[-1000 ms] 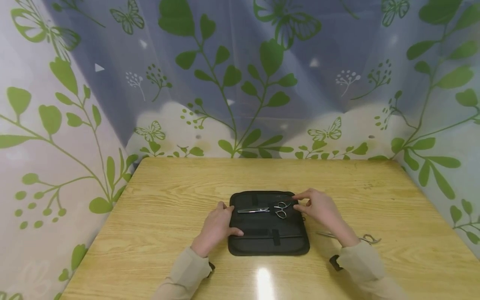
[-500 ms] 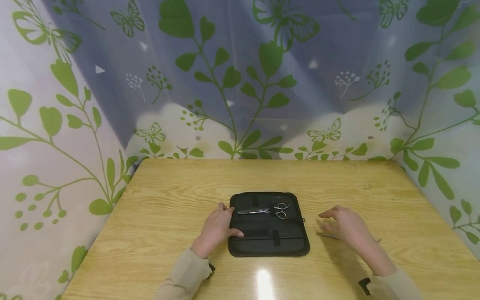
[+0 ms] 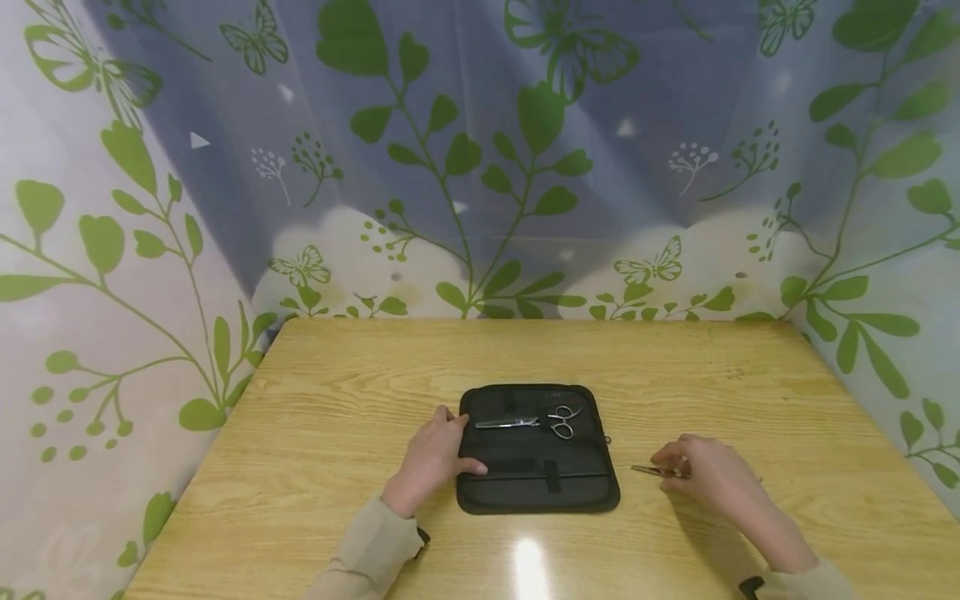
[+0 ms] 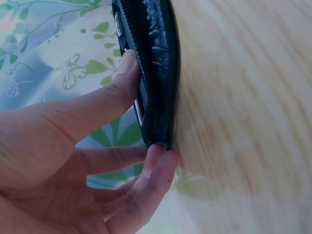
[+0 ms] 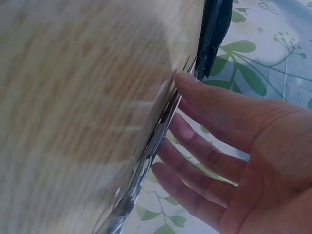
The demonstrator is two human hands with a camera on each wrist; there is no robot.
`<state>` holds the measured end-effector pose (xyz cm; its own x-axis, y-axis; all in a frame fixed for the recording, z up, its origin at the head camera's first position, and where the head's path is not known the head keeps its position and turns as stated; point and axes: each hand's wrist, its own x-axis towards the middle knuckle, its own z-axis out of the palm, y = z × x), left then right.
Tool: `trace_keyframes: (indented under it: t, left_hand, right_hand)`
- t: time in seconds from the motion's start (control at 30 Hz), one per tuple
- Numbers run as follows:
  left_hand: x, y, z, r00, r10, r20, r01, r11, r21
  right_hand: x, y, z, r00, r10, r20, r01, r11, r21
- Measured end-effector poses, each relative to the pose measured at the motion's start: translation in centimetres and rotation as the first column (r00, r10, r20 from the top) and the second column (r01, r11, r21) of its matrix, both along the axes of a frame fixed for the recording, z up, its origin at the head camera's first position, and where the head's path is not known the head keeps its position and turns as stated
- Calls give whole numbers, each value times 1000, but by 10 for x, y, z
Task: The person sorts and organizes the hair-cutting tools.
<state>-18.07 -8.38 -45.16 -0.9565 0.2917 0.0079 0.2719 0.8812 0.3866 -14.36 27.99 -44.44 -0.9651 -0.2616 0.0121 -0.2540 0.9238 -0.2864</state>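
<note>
An unzipped black scissors case (image 3: 525,492) lies flat on the wooden table. My left hand (image 3: 431,458) holds its left edge, thumb over the inside and fingertips at the rim (image 4: 165,97). One pair of silver scissors (image 3: 510,422) lies across the upper part of the case, blades to the left, finger rings to the right. Right of the case, my right hand (image 3: 716,477) pinches a second pair of scissors (image 3: 643,471) close to the tabletop, blade tips toward the case. In the right wrist view, thumb and fingers lie on either side of these scissors (image 5: 146,161).
The wooden table (image 3: 360,375) extends around the case on all sides. A curtain (image 3: 480,208) with green leaves and butterflies hangs behind and beside it. A zipper pull (image 3: 607,439) sticks out from the case's right edge. Light glares on the table's front part.
My right hand has left the case's upper right edge, moved right and toward me, and taken hold of the loose scissors. My left hand stays on the case.
</note>
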Motion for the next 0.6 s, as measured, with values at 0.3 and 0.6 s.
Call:
trace_keyframes:
  t: [0.3, 0.6]
  left_hand:
    - [-1, -1, 0, 1000, 5, -2, -5, 1000, -4]
    - [-1, -1, 0, 1000, 1, 0, -1, 1000, -25]
  right_hand:
    - [-1, -1, -4, 997, 64, -50, -65, 997, -34]
    - [-3, 1, -9, 983, 176, -60, -178, 984, -29]
